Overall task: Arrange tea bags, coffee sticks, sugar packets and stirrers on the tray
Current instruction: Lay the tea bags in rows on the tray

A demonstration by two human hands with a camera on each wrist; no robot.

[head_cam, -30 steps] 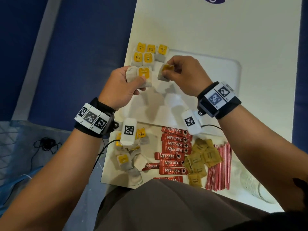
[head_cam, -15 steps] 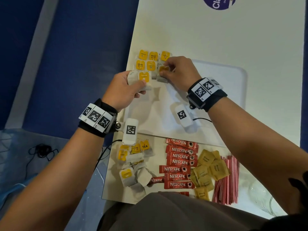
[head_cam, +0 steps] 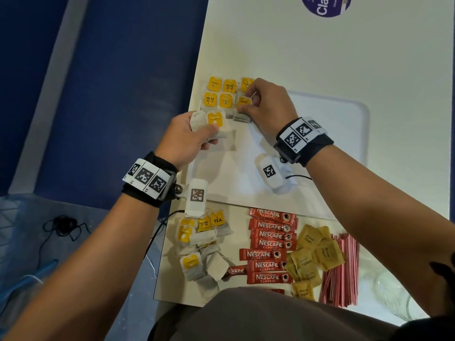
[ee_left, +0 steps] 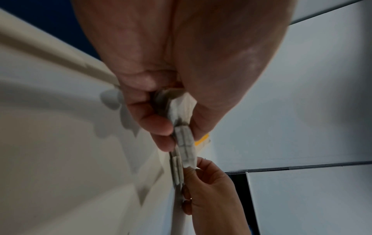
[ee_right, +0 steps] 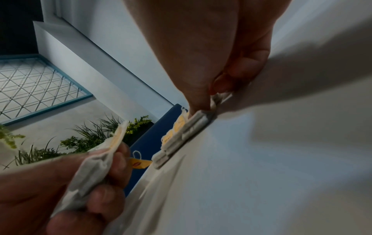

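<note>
A white tray (head_cam: 339, 153) lies on the table. Several tea bags with yellow tags (head_cam: 222, 93) sit in rows at its far left corner. My right hand (head_cam: 246, 108) pinches one tea bag (head_cam: 243, 104) down onto the tray beside that group; its fingertips (ee_right: 203, 105) press on the bag edge. My left hand (head_cam: 197, 134) grips a small stack of tea bags (head_cam: 213, 124) just above the tray's left side, seen edge-on as the held tea bags (ee_left: 184, 143) in the left wrist view and as a stack (ee_right: 90, 174) in the right wrist view.
Near the table's front edge lie a loose pile of tea bags (head_cam: 202, 249), red Nescafe coffee sticks (head_cam: 269, 244), brown sugar packets (head_cam: 312, 257) and red-striped stirrers (head_cam: 341, 269). A glass (head_cam: 394, 291) stands at the front right. A purple sticker (head_cam: 325, 6) marks the far table.
My right hand has moved forward and down, bringing its tea bag from mid-air onto the tray beside the rows. My left hand followed slightly forward with its stack.
</note>
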